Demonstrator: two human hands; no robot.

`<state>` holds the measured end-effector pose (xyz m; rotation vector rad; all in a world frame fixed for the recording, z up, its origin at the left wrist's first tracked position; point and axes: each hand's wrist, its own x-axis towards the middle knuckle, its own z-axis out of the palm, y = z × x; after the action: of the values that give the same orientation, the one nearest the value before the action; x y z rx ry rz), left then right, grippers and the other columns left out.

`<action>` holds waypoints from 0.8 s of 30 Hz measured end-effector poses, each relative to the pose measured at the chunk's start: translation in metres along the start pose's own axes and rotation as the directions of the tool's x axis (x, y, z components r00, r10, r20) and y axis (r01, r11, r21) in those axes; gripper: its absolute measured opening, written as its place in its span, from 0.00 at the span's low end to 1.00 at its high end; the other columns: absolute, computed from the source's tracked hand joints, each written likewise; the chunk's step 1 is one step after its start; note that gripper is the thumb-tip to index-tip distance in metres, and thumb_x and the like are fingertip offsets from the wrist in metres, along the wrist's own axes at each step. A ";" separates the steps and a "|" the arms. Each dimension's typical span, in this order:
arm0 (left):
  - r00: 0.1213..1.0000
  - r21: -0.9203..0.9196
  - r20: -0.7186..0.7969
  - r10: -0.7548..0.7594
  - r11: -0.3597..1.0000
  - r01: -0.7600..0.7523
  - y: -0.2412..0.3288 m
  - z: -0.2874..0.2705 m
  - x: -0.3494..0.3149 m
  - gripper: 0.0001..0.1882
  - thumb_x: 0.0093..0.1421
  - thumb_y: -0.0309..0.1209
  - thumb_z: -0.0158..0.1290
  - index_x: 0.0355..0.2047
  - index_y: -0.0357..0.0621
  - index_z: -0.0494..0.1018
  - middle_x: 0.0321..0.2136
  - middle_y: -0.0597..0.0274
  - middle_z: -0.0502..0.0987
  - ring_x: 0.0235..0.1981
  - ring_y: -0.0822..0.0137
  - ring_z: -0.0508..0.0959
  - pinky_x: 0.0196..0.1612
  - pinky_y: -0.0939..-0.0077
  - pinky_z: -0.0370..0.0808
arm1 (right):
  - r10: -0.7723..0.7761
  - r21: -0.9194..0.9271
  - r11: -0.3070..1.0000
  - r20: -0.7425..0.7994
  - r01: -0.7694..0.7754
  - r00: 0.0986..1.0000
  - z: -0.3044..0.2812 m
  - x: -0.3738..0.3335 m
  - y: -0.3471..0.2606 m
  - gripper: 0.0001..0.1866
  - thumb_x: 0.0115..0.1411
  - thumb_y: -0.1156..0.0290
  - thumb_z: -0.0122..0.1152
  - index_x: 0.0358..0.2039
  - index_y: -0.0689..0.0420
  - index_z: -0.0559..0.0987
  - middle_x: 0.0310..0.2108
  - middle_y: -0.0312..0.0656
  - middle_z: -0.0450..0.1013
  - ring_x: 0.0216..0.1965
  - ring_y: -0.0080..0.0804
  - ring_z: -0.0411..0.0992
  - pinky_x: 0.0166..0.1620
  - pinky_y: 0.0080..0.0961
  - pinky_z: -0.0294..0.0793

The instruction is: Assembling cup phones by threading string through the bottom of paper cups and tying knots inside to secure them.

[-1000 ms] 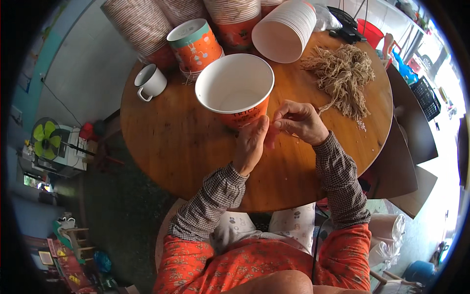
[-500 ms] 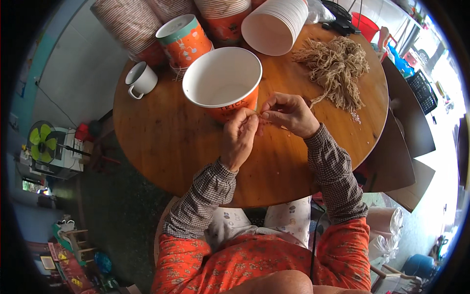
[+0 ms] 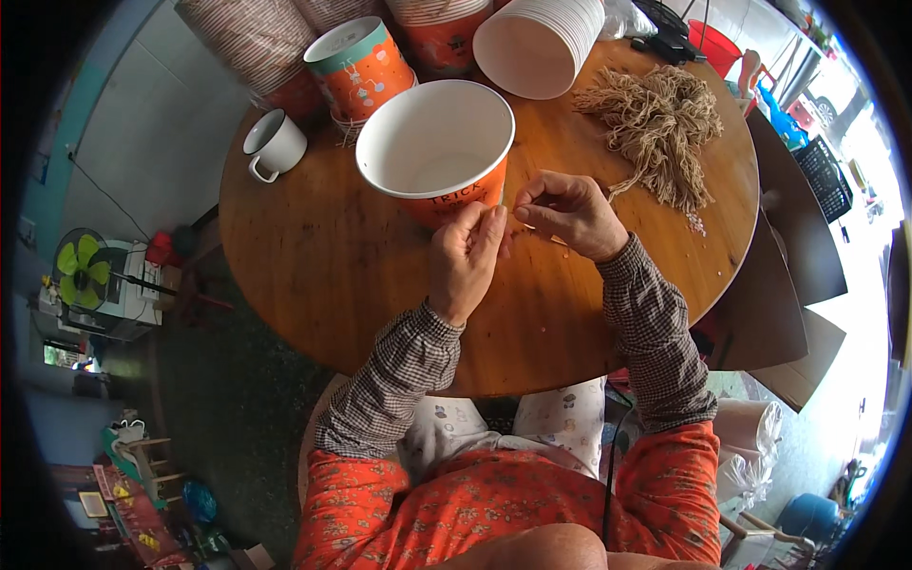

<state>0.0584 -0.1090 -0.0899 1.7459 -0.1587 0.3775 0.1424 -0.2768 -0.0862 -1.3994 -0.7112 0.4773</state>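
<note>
In front of me an orange paper bucket (image 3: 435, 152) with a white inside stands on the table, a small hole below its rim. My left hand (image 3: 467, 256) is closed in a pinch by the bucket's lower right side, a thin pale strand at its fingertips. Just right of it, my right hand (image 3: 573, 215) is also pinched shut, thumb against forefinger; what it holds is too small to make out. A narrow gap lies between the two sets of fingertips. Beyond my right hand a heap of beige twine cords (image 3: 655, 133) lies on the table.
A white mug (image 3: 275, 144) sits at the left of the round wooden table (image 3: 313, 275). Behind the bucket are another orange bucket (image 3: 366, 81), a stack of white-lined buckets on its side (image 3: 532, 52) and tall stacks (image 3: 247, 47). Cardboard (image 3: 760, 294) stands at the right edge.
My right fingertips have drawn a little apart from my left ones, up and to the right. The left hand stays nearly in place, its fingers a bit straighter.
</note>
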 end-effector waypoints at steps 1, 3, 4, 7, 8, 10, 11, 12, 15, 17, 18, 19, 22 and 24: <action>0.999 0.051 -0.034 0.035 0.998 -0.033 0.002 0.001 -0.001 0.17 0.69 0.35 0.45 0.25 0.36 0.71 0.18 0.69 0.73 0.19 0.78 0.71 0.23 0.83 0.67 | 0.001 0.012 1.000 0.003 -0.001 1.000 0.001 0.000 -0.002 0.04 0.61 0.74 0.61 0.34 0.60 0.76 0.30 0.30 0.73 0.32 0.15 0.72 0.38 0.18 0.78; 0.995 0.100 -0.066 0.069 0.993 -0.062 0.004 0.003 -0.001 0.17 0.69 0.34 0.44 0.26 0.36 0.71 0.18 0.68 0.73 0.19 0.78 0.71 0.23 0.83 0.67 | 0.006 0.023 1.000 0.005 -0.006 1.000 0.001 0.000 -0.002 0.04 0.61 0.74 0.61 0.34 0.60 0.76 0.30 0.30 0.73 0.32 0.15 0.72 0.37 0.18 0.77; 0.997 0.044 -0.074 0.037 0.998 -0.034 0.004 0.003 -0.001 0.19 0.69 0.37 0.43 0.26 0.36 0.71 0.18 0.68 0.73 0.19 0.78 0.71 0.24 0.83 0.67 | -0.008 0.050 0.999 0.009 0.007 1.000 0.000 0.000 0.000 0.04 0.61 0.74 0.61 0.34 0.60 0.76 0.30 0.30 0.73 0.32 0.15 0.72 0.37 0.17 0.77; 0.981 -0.262 0.036 -0.188 0.946 0.191 -0.005 -0.002 0.000 0.26 0.70 0.45 0.40 0.26 0.36 0.73 0.18 0.66 0.72 0.20 0.76 0.71 0.25 0.81 0.68 | -0.024 0.070 0.997 0.012 0.024 1.000 0.000 0.000 -0.001 0.04 0.61 0.74 0.61 0.33 0.60 0.76 0.30 0.31 0.73 0.32 0.15 0.72 0.36 0.17 0.77; 0.975 -0.236 0.060 -0.213 0.946 0.221 -0.005 -0.003 0.001 0.30 0.70 0.50 0.37 0.25 0.36 0.73 0.17 0.65 0.72 0.19 0.76 0.71 0.25 0.81 0.67 | -0.024 0.063 0.998 0.006 0.024 1.000 0.000 0.000 0.000 0.04 0.61 0.74 0.61 0.33 0.60 0.76 0.30 0.31 0.73 0.31 0.16 0.72 0.36 0.17 0.77; 0.978 -0.213 0.053 -0.203 0.954 0.209 -0.002 0.000 0.000 0.28 0.70 0.48 0.39 0.24 0.36 0.73 0.17 0.66 0.72 0.18 0.76 0.70 0.24 0.81 0.67 | -0.027 0.042 0.999 0.002 0.027 1.000 0.000 0.000 0.002 0.04 0.60 0.75 0.61 0.33 0.61 0.76 0.30 0.31 0.73 0.32 0.16 0.72 0.36 0.17 0.77; 0.981 -0.189 0.041 -0.191 0.962 0.195 0.002 0.001 0.000 0.26 0.69 0.46 0.40 0.24 0.36 0.73 0.16 0.66 0.72 0.17 0.76 0.70 0.23 0.81 0.67 | -0.033 0.022 0.999 0.003 0.033 0.999 0.000 0.001 0.003 0.04 0.60 0.75 0.61 0.33 0.61 0.76 0.30 0.31 0.73 0.32 0.16 0.72 0.37 0.18 0.77; 0.980 -0.189 0.040 -0.193 0.962 0.197 0.002 0.001 0.000 0.26 0.69 0.46 0.40 0.24 0.36 0.73 0.16 0.66 0.72 0.17 0.76 0.70 0.23 0.81 0.67 | -0.031 0.023 0.999 0.003 0.031 1.000 -0.001 0.001 0.003 0.04 0.60 0.75 0.61 0.33 0.61 0.76 0.30 0.31 0.73 0.32 0.16 0.72 0.37 0.18 0.77; 0.999 0.028 -0.002 -0.042 0.999 0.042 0.004 0.001 0.000 0.16 0.66 0.35 0.49 0.25 0.36 0.71 0.16 0.66 0.71 0.18 0.76 0.71 0.20 0.80 0.66 | -0.006 -0.001 1.000 -0.001 0.006 1.000 0.000 0.001 0.002 0.04 0.60 0.75 0.61 0.32 0.61 0.76 0.30 0.31 0.73 0.32 0.16 0.72 0.37 0.18 0.77; 0.999 0.120 -0.043 0.021 0.993 -0.015 -0.006 0.000 0.000 0.14 0.66 0.33 0.50 0.26 0.36 0.71 0.17 0.64 0.72 0.18 0.75 0.71 0.20 0.79 0.67 | -0.017 0.020 1.000 0.016 0.016 1.000 0.003 0.002 0.001 0.04 0.60 0.75 0.62 0.33 0.61 0.76 0.31 0.31 0.74 0.32 0.16 0.72 0.37 0.18 0.77; 0.993 0.211 -0.075 0.088 0.975 -0.070 -0.010 0.000 0.000 0.12 0.65 0.31 0.51 0.27 0.36 0.70 0.19 0.62 0.73 0.19 0.74 0.72 0.21 0.78 0.68 | -0.018 0.023 1.000 0.021 0.017 1.000 0.004 0.003 0.000 0.04 0.60 0.75 0.62 0.33 0.61 0.76 0.31 0.31 0.74 0.32 0.16 0.72 0.37 0.18 0.77; 0.993 0.215 -0.079 0.087 0.974 -0.068 -0.012 0.000 -0.001 0.12 0.65 0.31 0.51 0.27 0.36 0.70 0.19 0.62 0.73 0.19 0.74 0.72 0.21 0.78 0.68 | 0.002 0.021 1.000 0.005 -0.002 1.000 0.004 0.002 -0.002 0.04 0.60 0.75 0.62 0.34 0.62 0.76 0.31 0.32 0.74 0.32 0.16 0.72 0.37 0.18 0.77; 0.969 0.210 -0.110 0.219 0.959 -0.193 -0.010 0.003 0.000 0.06 0.63 0.27 0.53 0.31 0.37 0.70 0.25 0.59 0.75 0.22 0.71 0.74 0.24 0.78 0.70 | 0.015 0.043 0.999 -0.018 -0.014 1.000 0.003 0.000 -0.003 0.05 0.59 0.76 0.61 0.36 0.62 0.76 0.32 0.32 0.74 0.33 0.15 0.72 0.37 0.17 0.77; 0.955 0.185 -0.126 0.267 0.952 -0.242 -0.010 0.005 0.001 0.05 0.62 0.26 0.54 0.31 0.37 0.70 0.26 0.59 0.75 0.24 0.70 0.75 0.25 0.78 0.71 | 0.010 0.064 0.998 -0.029 -0.008 1.000 0.003 0.000 -0.001 0.05 0.59 0.77 0.61 0.36 0.62 0.77 0.32 0.32 0.75 0.33 0.15 0.72 0.37 0.17 0.77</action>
<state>0.0632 -0.1117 -0.1000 1.8594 -0.2517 0.7280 0.1402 -0.2754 -0.0855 -1.3472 -0.6606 0.4816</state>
